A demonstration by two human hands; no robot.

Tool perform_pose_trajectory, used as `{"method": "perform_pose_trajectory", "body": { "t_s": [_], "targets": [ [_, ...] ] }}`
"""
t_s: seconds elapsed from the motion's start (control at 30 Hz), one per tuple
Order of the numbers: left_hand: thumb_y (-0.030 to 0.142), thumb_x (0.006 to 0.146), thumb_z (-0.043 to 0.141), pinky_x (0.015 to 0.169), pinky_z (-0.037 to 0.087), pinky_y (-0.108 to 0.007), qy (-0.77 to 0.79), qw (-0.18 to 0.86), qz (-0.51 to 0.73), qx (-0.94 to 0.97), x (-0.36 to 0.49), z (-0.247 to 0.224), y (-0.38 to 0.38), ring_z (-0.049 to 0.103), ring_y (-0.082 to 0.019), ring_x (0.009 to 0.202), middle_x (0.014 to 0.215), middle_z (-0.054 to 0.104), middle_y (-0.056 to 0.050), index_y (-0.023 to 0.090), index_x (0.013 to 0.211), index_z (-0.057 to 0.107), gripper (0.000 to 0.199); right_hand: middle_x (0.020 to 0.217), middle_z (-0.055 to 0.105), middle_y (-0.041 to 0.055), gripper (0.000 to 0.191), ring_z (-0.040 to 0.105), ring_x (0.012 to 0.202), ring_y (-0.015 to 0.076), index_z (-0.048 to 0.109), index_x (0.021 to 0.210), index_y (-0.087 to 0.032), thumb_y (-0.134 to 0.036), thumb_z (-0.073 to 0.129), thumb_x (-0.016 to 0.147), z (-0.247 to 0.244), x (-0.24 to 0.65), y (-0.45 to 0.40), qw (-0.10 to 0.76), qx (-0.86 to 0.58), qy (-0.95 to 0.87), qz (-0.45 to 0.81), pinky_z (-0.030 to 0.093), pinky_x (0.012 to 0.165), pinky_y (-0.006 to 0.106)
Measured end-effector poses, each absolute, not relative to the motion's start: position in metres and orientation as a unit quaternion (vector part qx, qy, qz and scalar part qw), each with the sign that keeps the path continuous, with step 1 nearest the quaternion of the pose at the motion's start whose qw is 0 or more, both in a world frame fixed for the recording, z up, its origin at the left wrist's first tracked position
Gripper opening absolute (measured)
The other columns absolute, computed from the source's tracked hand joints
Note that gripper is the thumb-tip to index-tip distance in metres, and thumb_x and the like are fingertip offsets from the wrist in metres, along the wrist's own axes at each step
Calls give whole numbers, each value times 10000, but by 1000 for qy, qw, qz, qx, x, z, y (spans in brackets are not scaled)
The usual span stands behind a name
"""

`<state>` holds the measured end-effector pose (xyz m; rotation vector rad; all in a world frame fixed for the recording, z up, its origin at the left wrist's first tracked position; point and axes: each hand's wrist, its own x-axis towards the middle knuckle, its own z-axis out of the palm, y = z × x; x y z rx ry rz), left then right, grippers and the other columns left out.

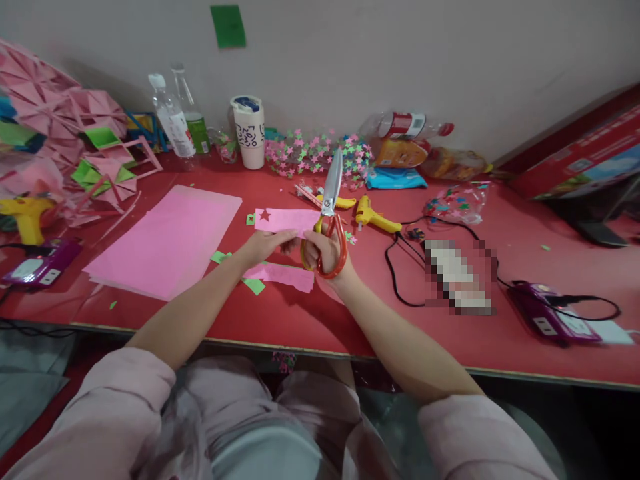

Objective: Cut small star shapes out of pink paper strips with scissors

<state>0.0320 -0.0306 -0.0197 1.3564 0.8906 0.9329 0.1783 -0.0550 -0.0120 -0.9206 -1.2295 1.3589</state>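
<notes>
Craft workspace: scissors (pixel 328 205), glue gun (pixel 376 215), pink sheets (pixel 170 243)

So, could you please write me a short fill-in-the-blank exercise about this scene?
1. The right hand holds a pair of ____.
2. The pink strip in the left hand has a ____ shape near one end.
3. The table under the pink sheets is coloured ____.
4. The square on the wall is coloured ____.

Missing words: scissors, star, red, green.

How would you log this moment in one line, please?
left hand: rectangular pink paper strip, star-shaped hole | right hand: orange-handled metal scissors | surface: red tabletop
</notes>
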Motion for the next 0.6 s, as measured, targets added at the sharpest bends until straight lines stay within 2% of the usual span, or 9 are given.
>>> {"method": "perform_pose_trajectory", "body": {
  "t_s": [0.07, 0.17, 0.3, 0.4, 0.6],
  "targets": [
    [354, 761, 594, 582, 429, -242, 396, 583, 434, 562, 31, -18, -29, 501, -75, 524, 523, 560, 3, 160, 520, 596, 310, 342, 344, -62, 370, 342, 283, 81, 368, 521, -220, -389, 517, 814, -12, 179, -56, 496, -399, -523, 566, 295, 337, 236],
    [357, 769, 581, 558, 413, -217, 394, 552, 552, 485, 26, -16, -23, 507, -59, 524, 554, 572, 14, 159, 624, 650, 255, 398, 374, -87, 343, 334, 288, 68, 445, 666, -203, -508, 505, 810, -9, 181, -57, 449, -444, -533, 563, 278, 320, 215],
    [355, 763, 577, 544, 403, -207, 371, 513, 658, 408, 18, -11, -13, 524, -52, 534, 597, 600, 6, 147, 717, 674, 235, 408, 381, -95, 353, 369, 320, 62, 409, 694, -201, -511, 552, 784, -5, 181, -61, 353, -477, -595, 542, 363, 383, 207],
    [317, 735, 583, 515, 388, -202, 359, 484, 706, 373, 15, -8, -8, 527, -54, 534, 594, 603, 8, 154, 687, 668, 190, 426, 402, -84, 363, 406, 344, 66, 403, 700, -199, -513, 565, 784, -3, 180, -64, 295, -489, -639, 515, 390, 415, 211],
    [254, 708, 567, 489, 372, -208, 376, 444, 727, 365, 15, -8, -5, 508, -61, 504, 560, 606, 10, 165, 586, 633, 164, 419, 391, -79, 380, 394, 325, 67, 406, 698, -197, -542, 522, 806, -2, 181, -67, 259, -489, -661, 506, 382, 392, 209]
  ]
}}
